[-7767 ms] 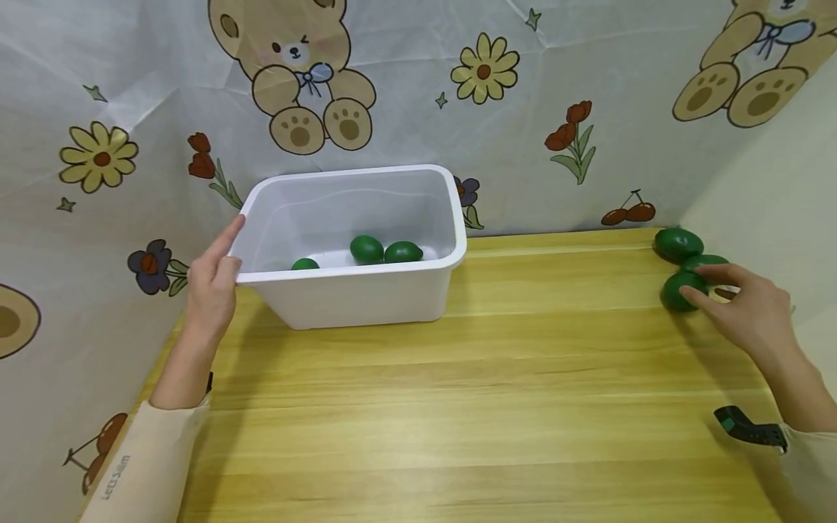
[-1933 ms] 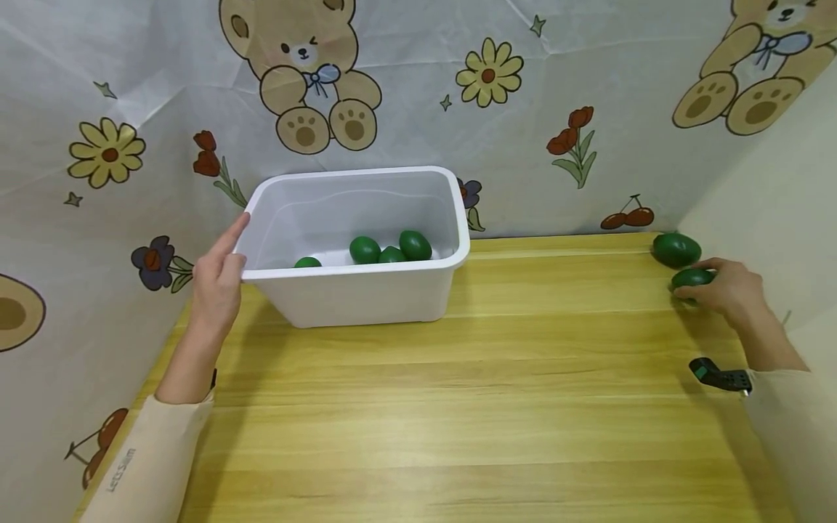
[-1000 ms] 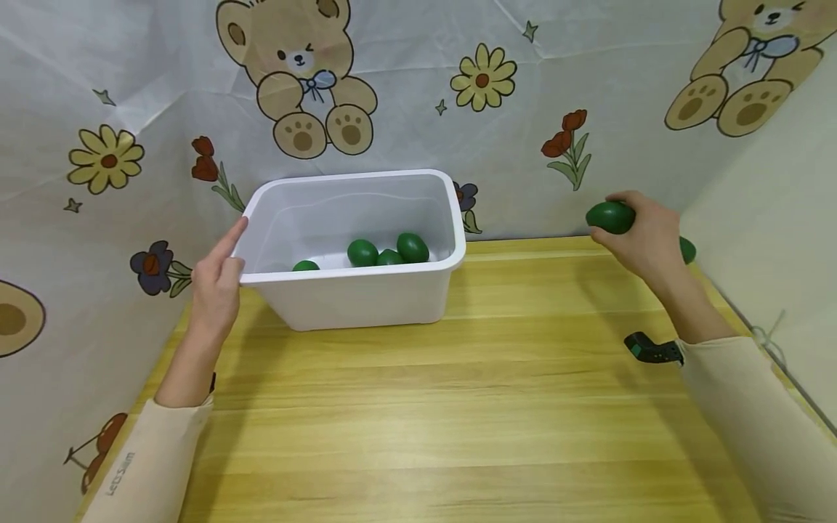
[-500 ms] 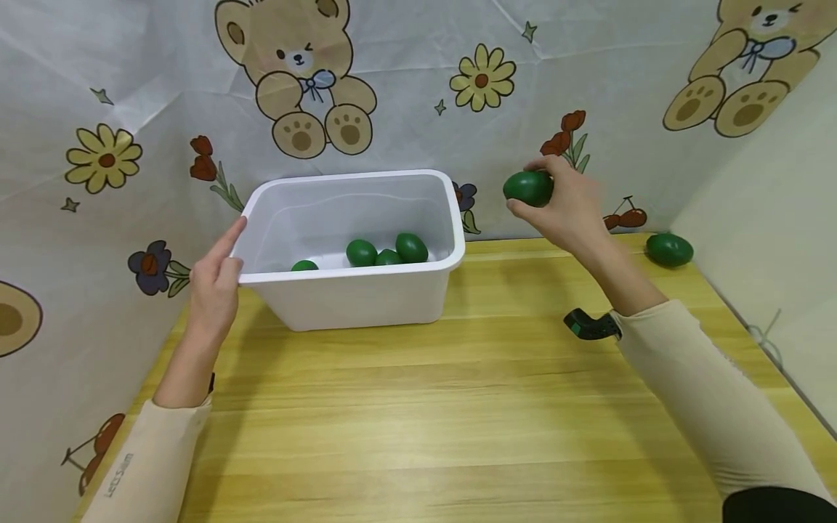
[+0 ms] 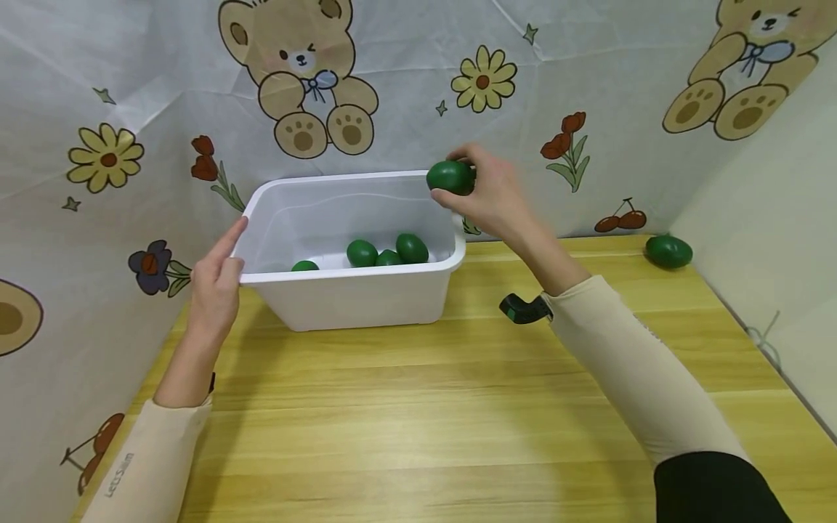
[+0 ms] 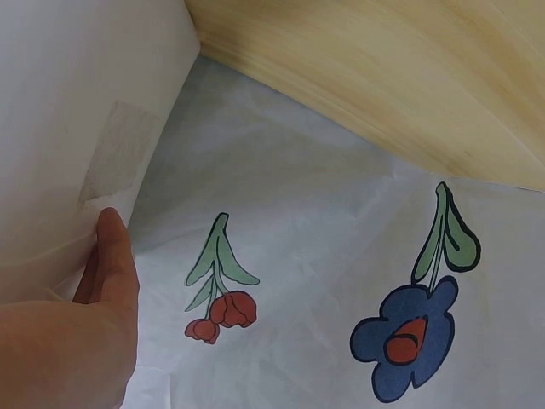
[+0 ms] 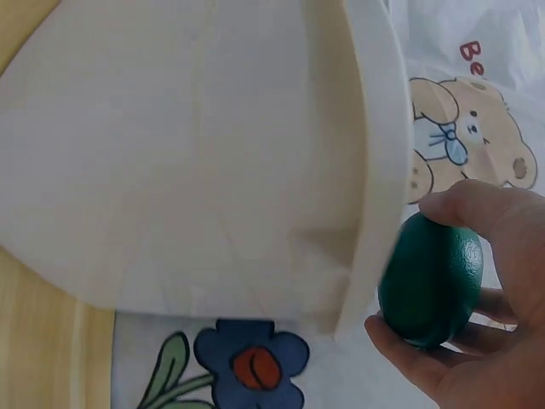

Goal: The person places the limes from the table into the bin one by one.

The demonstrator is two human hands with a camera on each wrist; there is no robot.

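A white plastic bin (image 5: 346, 301) stands at the back of the wooden table, with several glossy dark green oval fruits (image 5: 362, 253) on its floor. My left hand (image 5: 216, 283) holds its left rim, and in the left wrist view the fingers (image 6: 117, 264) lie along the outer wall. At the bin's back right corner, my right hand (image 5: 493, 189) grips another green oval fruit (image 5: 450, 177) between thumb and fingers, above rim height. The right wrist view shows this fruit (image 7: 432, 281) just beside the rim, outside the wall in that view.
One more green oval fruit (image 5: 668, 251) lies on the table (image 5: 418, 414) at the back right corner. A white cloth (image 5: 405, 94) printed with bears and flowers hangs behind the bin and along the left side. A pale wall (image 5: 785, 232) borders the right.
The right hand has picked a green fruit from the right-hand pile and carried it left to the bin. Earlier, another fruit joined those inside. The left hand has stayed on the rim.
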